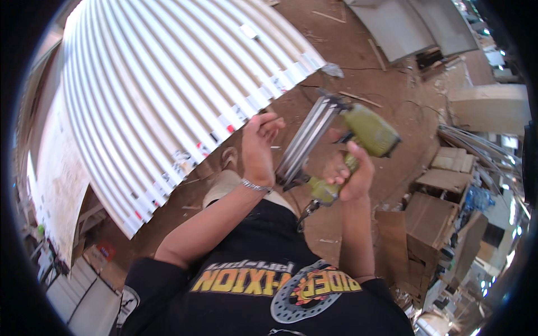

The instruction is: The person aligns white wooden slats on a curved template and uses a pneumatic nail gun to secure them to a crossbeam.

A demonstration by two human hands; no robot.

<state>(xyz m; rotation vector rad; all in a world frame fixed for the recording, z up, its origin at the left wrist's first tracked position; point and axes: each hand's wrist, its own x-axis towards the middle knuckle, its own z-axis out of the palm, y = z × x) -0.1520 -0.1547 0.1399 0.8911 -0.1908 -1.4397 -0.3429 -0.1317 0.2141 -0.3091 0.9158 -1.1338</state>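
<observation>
Fingers of the right hand [358, 176] are wrapped around the handle of a green nail gun [370, 130], grasping it firmly in front of the person. Left of the nail gun, the left hand [260, 145] is raised with its fingers loosely bent and nothing visible in its grasp; whether its fingertips touch the panel [179, 67] just beyond them, one cannot tell. A bracelet [256, 185] circles that wrist. The nail gun's silver magazine [305, 137] slants down between the two hands, and a hose [307, 210] hangs from the handle's lower end.

The panel, white and ribbed, spreads out to the left of and beyond the nail gun, bits of tape along its near edge and a small white piece [248, 31] lying on top. To the nail gun's right stand cardboard boxes [430, 215], their contents too unclear to name, with blue plastic [479, 198] beside them. Long strips [476, 143] lie heaped farther right of the nail gun, and grey sheets [392, 28] rest beyond it, on the far right, above the brown floor [412, 115].
</observation>
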